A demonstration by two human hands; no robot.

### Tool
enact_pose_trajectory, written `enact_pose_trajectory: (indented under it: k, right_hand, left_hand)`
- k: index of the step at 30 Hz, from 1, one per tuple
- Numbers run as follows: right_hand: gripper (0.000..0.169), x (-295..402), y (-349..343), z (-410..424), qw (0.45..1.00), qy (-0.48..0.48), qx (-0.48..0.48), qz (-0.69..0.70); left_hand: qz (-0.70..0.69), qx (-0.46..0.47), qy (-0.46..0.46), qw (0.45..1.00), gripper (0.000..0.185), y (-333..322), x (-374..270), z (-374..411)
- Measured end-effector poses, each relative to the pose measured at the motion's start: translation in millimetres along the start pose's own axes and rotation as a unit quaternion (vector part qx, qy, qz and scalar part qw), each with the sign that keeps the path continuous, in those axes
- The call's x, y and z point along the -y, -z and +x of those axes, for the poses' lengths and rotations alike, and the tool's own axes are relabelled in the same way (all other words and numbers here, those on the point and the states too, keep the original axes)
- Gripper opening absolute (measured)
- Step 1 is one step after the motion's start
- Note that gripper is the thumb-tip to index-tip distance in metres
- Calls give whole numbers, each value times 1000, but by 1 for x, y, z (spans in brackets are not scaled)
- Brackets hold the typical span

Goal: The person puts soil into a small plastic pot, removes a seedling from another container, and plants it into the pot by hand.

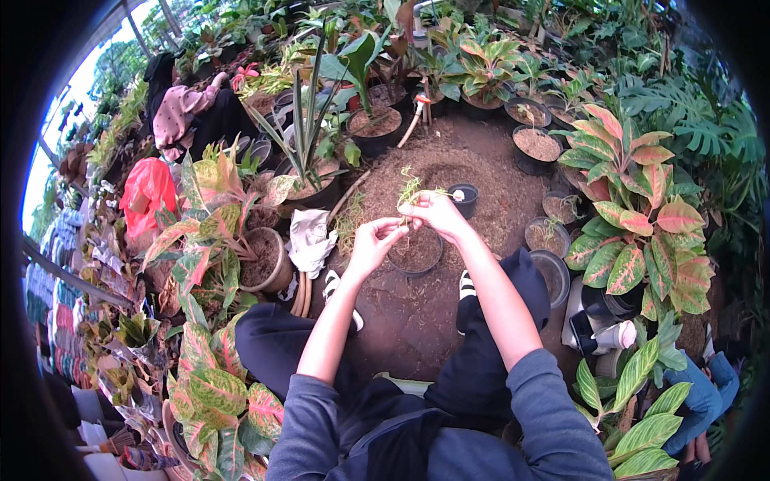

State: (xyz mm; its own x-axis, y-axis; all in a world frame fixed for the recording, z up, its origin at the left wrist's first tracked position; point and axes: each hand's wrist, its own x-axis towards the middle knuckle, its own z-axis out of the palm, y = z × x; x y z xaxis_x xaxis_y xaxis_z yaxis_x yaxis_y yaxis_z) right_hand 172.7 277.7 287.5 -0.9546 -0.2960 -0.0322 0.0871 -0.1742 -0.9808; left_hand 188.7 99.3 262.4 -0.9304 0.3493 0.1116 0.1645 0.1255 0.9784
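Between my feet stands a round black plastic pot filled with brown potting mix. Just above it, my right hand pinches a small bunch of thin green plant cuttings, whose leafy tops rise past the fingers. My left hand meets it from the left, thumb and forefinger together at the lower stems. The fingertips hide most of the stem ends. A smaller black pot sits behind my right hand, with a small white flower or similar white thing in front of it.
Loose potting mix is heaped beyond the pots. More green cuttings and a crumpled white bag lie to the left. Small planted pots line the right, near a large pink-green aglaonema. Another person crouches at upper left.
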Motion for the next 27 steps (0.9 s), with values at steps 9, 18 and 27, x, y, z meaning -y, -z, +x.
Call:
enact_pose_trajectory:
  k: [9,18,27]
  right_hand:
    - [26,-10,-8,-11,998,7,29,-51]
    - [19,-30,-13,2,989,25,-42,-137]
    - [11,-132,37,55,977,-87,-183,-60]
  left_hand:
    - [75,-34,-27,996,22,1,3,-15]
    - [204,-90,-113,968,19,-2,9,-11]
    - [165,-47,73,982,19,-15,121,25]
